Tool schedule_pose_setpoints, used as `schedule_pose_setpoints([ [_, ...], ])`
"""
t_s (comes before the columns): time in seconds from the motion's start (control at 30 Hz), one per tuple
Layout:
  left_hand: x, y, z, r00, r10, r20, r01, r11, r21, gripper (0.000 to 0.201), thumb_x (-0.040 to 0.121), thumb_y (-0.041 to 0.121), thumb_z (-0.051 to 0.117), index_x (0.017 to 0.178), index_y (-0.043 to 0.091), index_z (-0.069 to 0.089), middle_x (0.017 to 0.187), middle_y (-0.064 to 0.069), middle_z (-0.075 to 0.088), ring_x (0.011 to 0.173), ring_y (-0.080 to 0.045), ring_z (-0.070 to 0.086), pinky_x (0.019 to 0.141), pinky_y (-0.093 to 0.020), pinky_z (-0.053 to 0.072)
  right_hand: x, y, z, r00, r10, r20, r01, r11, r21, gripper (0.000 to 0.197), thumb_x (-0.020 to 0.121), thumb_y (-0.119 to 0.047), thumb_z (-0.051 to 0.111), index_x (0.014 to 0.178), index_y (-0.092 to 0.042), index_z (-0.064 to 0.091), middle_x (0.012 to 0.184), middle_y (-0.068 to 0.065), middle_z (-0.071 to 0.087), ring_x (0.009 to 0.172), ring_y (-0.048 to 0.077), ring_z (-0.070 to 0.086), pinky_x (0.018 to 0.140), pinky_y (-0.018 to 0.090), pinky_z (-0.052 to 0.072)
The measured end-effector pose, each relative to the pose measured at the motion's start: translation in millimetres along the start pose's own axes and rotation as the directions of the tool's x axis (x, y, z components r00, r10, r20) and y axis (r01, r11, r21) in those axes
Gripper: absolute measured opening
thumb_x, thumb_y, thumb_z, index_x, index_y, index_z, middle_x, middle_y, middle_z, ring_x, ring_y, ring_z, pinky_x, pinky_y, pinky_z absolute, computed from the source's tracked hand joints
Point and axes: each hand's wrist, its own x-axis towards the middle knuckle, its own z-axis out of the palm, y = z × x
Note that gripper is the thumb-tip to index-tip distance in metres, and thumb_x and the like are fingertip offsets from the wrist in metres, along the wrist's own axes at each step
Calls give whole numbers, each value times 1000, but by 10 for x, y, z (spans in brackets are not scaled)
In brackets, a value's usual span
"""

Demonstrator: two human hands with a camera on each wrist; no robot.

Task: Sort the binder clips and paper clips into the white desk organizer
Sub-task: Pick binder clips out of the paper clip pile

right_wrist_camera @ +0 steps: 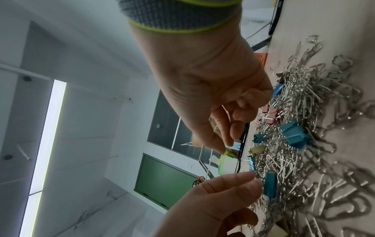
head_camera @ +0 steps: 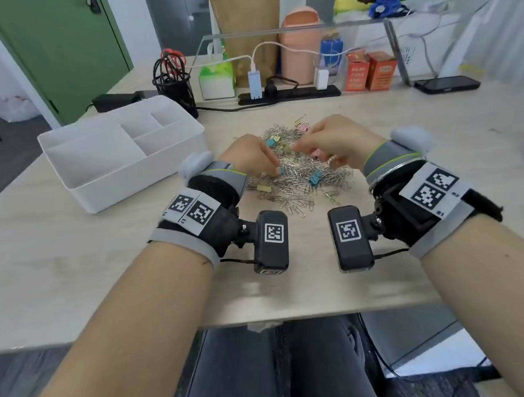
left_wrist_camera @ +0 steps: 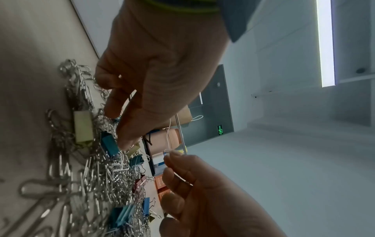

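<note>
Here, left hand [head_camera: 249, 156] pinches a teal binder clip [head_camera: 281, 170]; right hand [head_camera: 337, 141], wrist tags [head_camera: 435, 187] R1 and R2, grip unclear.
</note>
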Motion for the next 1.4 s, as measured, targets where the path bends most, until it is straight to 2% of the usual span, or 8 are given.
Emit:
schedule_pose_setpoints([
  [0.07, 7, -7, -8, 999, -8, -32, 7, 999, -43, 18, 81, 20, 73, 97, 11, 74, 68, 10, 61, 57, -5, 52, 38, -9, 36, 28, 8, 5, 1000, -15, -15, 15, 1000, -6, 18, 79, -25, 72, 89, -11, 65, 74, -5, 57, 56, 12, 40, 50, 23, 33],
  [0.23, 79, -23, 2, 999, -26, 31, 27, 998, -52, 18, 75, 23, 78, 90, 17, 71, 73, 1, 66, 58, -9, 55, 53, -15, 43, 163, 15, -81, 999, -16, -36, 17, 1000, 14, 17, 79, -23, 72, 88, -9, 67, 74, 0, 56, 52, 13, 41, 44, 22, 31],
  [0.37, 202, -40, 52, 1000, -7, 0, 7, 997, -76, 15, 75, 19, 78, 88, 12, 74, 43, 14, 59, 48, 0, 50, 50, -12, 41, 373, 9, -165, 997, -13, -82, 16, 999, 35, 20, 79, -19, 71, 93, -5, 69, 71, 0, 54, 50, 13, 41, 40, 19, 31],
  [0.53, 265, -73, 43, 987, 24, -162, -68, 961, -268, 16, 79, 21, 75, 89, 9, 75, 74, -2, 69, 61, -7, 52, 56, -11, 43, 521, 36, -156, 999, 2, -42, 2, 995, 97, 27, 83, -12, 68, 108, -2, 66, 89, 4, 60, 53, 14, 53, 34, 15, 39],
  [0.8, 278, -138, 60, 972, -59, -226, -69, 852, -518, 13, 91, 16, 60, 79, 18, 58, 77, 1, 66, 60, -5, 65, 50, -16, 51, 532, 89, 37, 997, 36, 74, -42, 996, 74, 12, 80, -13, 71, 91, -11, 67, 105, 5, 62, 48, 12, 59, 35, 15, 33],
  [0.93, 267, -139, 84, 968, -124, -219, -32, 802, -596, 13, 94, 14, 55, 83, 20, 55, 81, -4, 66, 54, -4, 66, 42, -15, 47, 535, 147, 96, 998, 44, 52, -49, 994, 97, 30, 81, -14, 70, 109, -3, 65, 115, 10, 64, 45, 8, 63, 33, 14, 33],
  [1.13, 233, -159, 69, 961, -83, -265, -69, 852, -519, 15, 96, 12, 47, 95, 22, 59, 86, -4, 68, 61, -6, 66, 41, -13, 40, 513, 199, 97, 996, 13, 88, -22, 994, 103, 11, 84, -10, 66, 93, -16, 67, 96, 2, 69, 54, 9, 66, 33, 15, 34],
  [1.4, 259, -188, 95, 961, -111, -253, -50, 832, -553, 26, 98, 5, 38, 95, 22, 58, 110, -16, 69, 67, -11, 63, 41, -13, 39, 501, 195, 68, 992, 18, 129, -28, 997, 78, 22, 82, -10, 70, 103, -12, 65, 87, -1, 67, 55, 11, 67, 33, 16, 35],
])
